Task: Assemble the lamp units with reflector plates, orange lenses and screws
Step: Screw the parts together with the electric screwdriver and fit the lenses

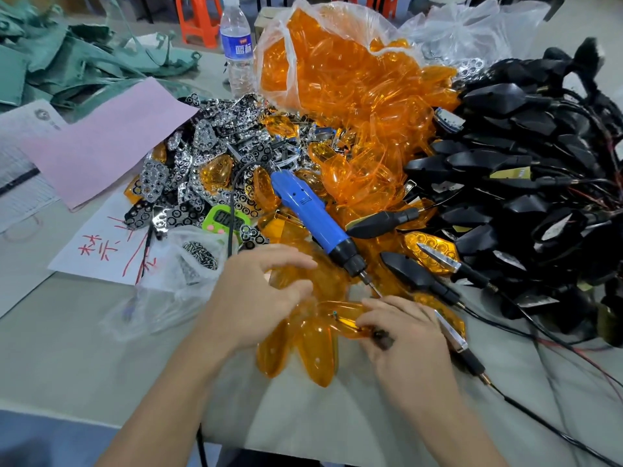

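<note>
Desk: What are your hands doing?

Operator: My right hand (404,335) sits at five o'clock in my view. Its fingers are curled round a lamp unit (347,320) with an orange lens on it, pinching it near the dark stem end. My left hand (259,298) is at nine o'clock from the right. Its fingers are spread and loose, holding nothing, over the loose orange lenses (313,348). I cannot tell whether it touches them.

Desk: And the parts?

Operator: Reckoned from my hands, the screws (199,257) lie in a clear bag at ten o'clock. The reflector plates (188,170) make a shiny heap beyond that, at eleven. The bag of orange lenses (337,79) lies open at twelve, and the black housings (522,197) are piled with their wires at two.

Desk: The driver?

Operator: The blue electric screwdriver (313,214) lies on the lenses at twelve o'clock, its tip close by my right fingers. A green timer (224,220) lies at its nine.
</note>
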A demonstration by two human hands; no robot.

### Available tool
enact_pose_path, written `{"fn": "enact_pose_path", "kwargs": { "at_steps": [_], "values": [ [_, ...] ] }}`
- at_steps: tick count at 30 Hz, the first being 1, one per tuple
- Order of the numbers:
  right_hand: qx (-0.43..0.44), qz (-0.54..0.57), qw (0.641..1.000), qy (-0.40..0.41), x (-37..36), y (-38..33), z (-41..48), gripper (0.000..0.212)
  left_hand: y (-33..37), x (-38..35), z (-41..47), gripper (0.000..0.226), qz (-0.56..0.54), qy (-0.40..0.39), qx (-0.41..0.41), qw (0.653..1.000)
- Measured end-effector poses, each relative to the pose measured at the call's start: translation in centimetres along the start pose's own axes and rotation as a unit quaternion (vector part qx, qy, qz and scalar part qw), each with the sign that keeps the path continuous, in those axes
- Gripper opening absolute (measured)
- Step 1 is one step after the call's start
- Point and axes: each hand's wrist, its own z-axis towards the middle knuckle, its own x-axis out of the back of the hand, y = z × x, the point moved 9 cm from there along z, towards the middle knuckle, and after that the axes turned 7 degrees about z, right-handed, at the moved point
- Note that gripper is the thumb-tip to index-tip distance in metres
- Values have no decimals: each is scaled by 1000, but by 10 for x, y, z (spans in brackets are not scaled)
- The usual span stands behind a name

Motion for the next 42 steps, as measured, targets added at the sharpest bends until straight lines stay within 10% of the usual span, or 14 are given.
{"fn": "enact_pose_path", "kwargs": {
  "at_steps": [5, 17, 24, 29, 38, 42],
  "values": [
    [-45, 36, 990, 130, 24, 24, -14, 36, 5, -68, -58, 106, 214, -157, -97, 959],
    [19, -90, 993, 76, -7, -13, -14, 28, -1, -63, 50, 59, 176, 2, -153, 972],
    [8, 130, 991, -34, 0, -21, 21, 38, -21, 2, 56, 26, -50, 162, -45, 985],
    [32, 38, 999, -12, 12, -54, 113, 30, -42, 57, 64, 24, -37, 222, 31, 974],
    [112, -37, 987, -106, -87, -141, 241, 42, -111, 83, 111, 41, 136, 107, 174, 969],
    [141, -132, 967, -164, -125, -153, 270, 13, -119, 76, 131, 46, 196, 28, 170, 965]
  ]
}}
